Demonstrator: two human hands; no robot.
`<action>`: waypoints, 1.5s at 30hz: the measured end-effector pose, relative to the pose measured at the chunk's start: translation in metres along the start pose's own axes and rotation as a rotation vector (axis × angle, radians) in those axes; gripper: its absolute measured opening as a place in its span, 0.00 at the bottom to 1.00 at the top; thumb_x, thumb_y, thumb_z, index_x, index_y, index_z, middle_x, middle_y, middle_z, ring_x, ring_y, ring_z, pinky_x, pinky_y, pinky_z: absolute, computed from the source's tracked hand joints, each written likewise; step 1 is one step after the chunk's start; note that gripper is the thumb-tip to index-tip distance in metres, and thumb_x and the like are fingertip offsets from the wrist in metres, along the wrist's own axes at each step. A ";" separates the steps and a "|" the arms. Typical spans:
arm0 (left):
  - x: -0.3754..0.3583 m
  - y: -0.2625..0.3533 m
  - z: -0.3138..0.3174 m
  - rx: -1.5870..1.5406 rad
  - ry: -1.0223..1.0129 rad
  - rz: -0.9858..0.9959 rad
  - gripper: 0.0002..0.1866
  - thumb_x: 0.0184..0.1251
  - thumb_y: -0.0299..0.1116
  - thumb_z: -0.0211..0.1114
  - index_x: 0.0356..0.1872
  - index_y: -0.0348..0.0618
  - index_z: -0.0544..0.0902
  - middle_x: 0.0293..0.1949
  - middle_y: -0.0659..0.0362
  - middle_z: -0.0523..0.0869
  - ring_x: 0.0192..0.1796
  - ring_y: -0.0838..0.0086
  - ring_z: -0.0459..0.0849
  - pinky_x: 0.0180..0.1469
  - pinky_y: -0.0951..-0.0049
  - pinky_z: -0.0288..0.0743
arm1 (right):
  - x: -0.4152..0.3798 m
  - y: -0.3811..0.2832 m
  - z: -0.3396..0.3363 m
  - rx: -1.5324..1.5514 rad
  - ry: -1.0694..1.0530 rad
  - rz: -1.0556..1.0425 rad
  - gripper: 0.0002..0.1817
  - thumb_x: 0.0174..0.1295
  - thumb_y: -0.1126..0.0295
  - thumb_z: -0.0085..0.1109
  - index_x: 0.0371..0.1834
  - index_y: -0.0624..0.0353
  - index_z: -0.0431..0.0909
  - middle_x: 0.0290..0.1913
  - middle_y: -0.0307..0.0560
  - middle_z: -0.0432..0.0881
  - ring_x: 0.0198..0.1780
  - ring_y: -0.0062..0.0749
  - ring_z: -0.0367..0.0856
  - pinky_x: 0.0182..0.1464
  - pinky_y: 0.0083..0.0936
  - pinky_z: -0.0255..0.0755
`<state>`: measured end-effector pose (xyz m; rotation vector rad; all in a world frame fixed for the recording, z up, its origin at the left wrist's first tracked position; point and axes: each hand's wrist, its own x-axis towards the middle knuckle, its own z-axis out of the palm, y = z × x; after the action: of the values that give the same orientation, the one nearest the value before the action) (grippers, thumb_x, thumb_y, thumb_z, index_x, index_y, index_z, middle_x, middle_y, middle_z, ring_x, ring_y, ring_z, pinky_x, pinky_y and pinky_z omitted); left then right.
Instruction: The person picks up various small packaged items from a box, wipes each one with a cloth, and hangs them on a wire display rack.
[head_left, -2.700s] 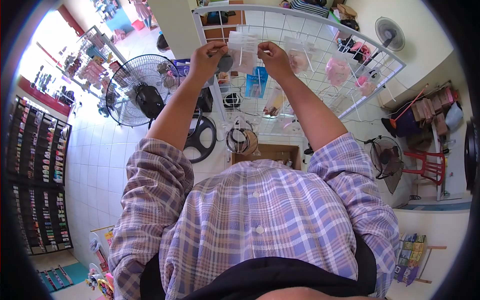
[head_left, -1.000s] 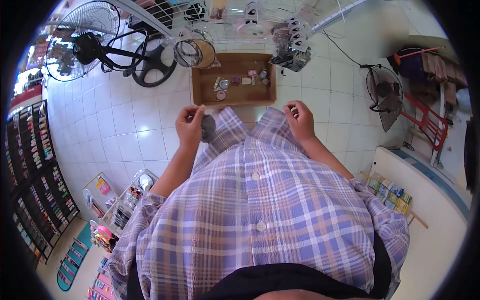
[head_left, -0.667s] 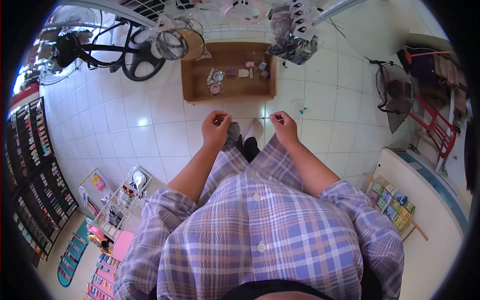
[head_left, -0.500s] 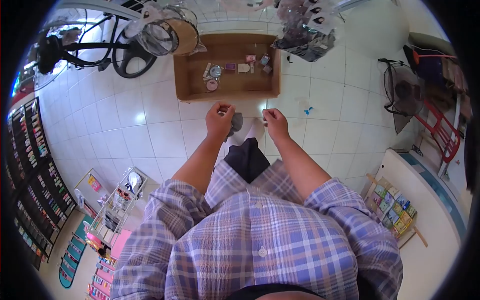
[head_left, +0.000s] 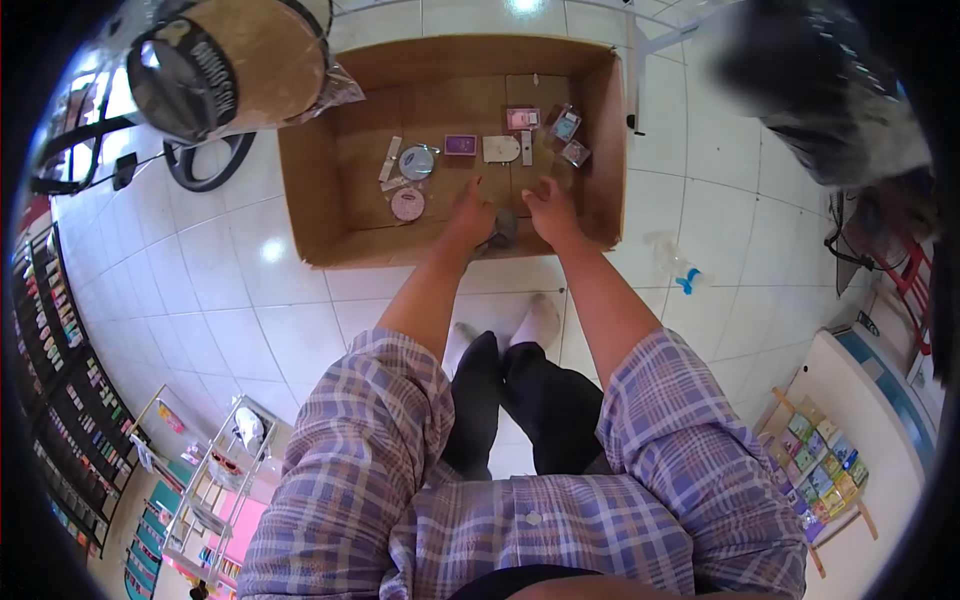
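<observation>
My left hand (head_left: 472, 213) is over the near side of a large brown cardboard box (head_left: 300, 225). Its fingers are closed around a crumpled grey cloth (head_left: 503, 230), which hangs between my hands. To its right, my right hand (head_left: 553, 212) reaches over the same side, thumb and index finger a little apart, with nothing visible in them. In the box lie a light blue round case (head_left: 417, 162), a pink round case (head_left: 408, 204), a purple packet (head_left: 460, 145), a white card (head_left: 501, 149) and a pink-and-white pack (head_left: 522, 118). Small clear packs (head_left: 566, 124) lie at the right.
Bagged caps (head_left: 230, 70) hang at upper left, and blurred dark bagged goods (head_left: 830, 100) at upper right. A clear plastic piece with a blue tip (head_left: 688, 281) lies on the tiled floor. A wire rack (head_left: 215, 470) stands at lower left, a card display (head_left: 815, 465) at lower right.
Both hands have moved forward from in front of the box to over its near side, the grey cloth going with the left. My view has come closer to the box.
</observation>
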<state>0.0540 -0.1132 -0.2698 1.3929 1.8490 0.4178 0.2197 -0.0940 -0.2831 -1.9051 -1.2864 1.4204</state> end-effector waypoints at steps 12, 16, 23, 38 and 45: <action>0.040 -0.010 0.049 0.008 -0.135 -0.055 0.41 0.59 0.32 0.59 0.72 0.33 0.50 0.69 0.38 0.62 0.70 0.50 0.64 0.70 0.62 0.59 | 0.060 0.005 0.050 -0.240 -0.040 -0.011 0.50 0.54 0.57 0.67 0.74 0.64 0.47 0.67 0.66 0.64 0.70 0.54 0.62 0.68 0.38 0.60; 0.023 0.020 0.027 -0.262 -0.377 -0.171 0.29 0.65 0.32 0.56 0.66 0.32 0.65 0.63 0.42 0.73 0.66 0.56 0.71 0.67 0.66 0.62 | 0.050 -0.009 0.048 0.047 0.053 0.104 0.37 0.53 0.58 0.66 0.63 0.65 0.64 0.55 0.62 0.77 0.58 0.52 0.76 0.59 0.38 0.68; -0.011 0.040 -0.018 -0.602 -0.103 -0.319 0.20 0.64 0.33 0.62 0.56 0.36 0.78 0.52 0.52 0.83 0.49 0.71 0.81 0.52 0.74 0.72 | -0.003 -0.053 -0.001 0.023 0.201 0.101 0.15 0.51 0.64 0.66 0.34 0.65 0.77 0.36 0.51 0.83 0.39 0.40 0.83 0.40 0.35 0.74; -0.234 0.215 -0.179 -0.506 0.111 -0.013 0.16 0.60 0.33 0.71 0.47 0.37 0.83 0.38 0.56 0.86 0.37 0.75 0.83 0.41 0.76 0.76 | -0.238 -0.206 -0.140 1.237 -0.619 0.180 0.33 0.70 0.40 0.39 0.56 0.59 0.74 0.60 0.39 0.74 0.65 0.28 0.64 0.62 0.33 0.61; -0.280 0.287 -0.267 -0.858 -0.248 -0.089 0.11 0.66 0.33 0.65 0.39 0.33 0.84 0.31 0.65 0.83 0.32 0.86 0.77 0.34 0.83 0.71 | -0.285 -0.287 -0.206 1.097 -0.627 -0.068 0.39 0.65 0.34 0.41 0.65 0.58 0.64 0.56 0.47 0.76 0.59 0.34 0.74 0.62 0.36 0.66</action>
<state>0.0789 -0.2219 0.1992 0.7256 1.2707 0.8266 0.2756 -0.1681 0.1615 -0.7007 -0.4976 2.1336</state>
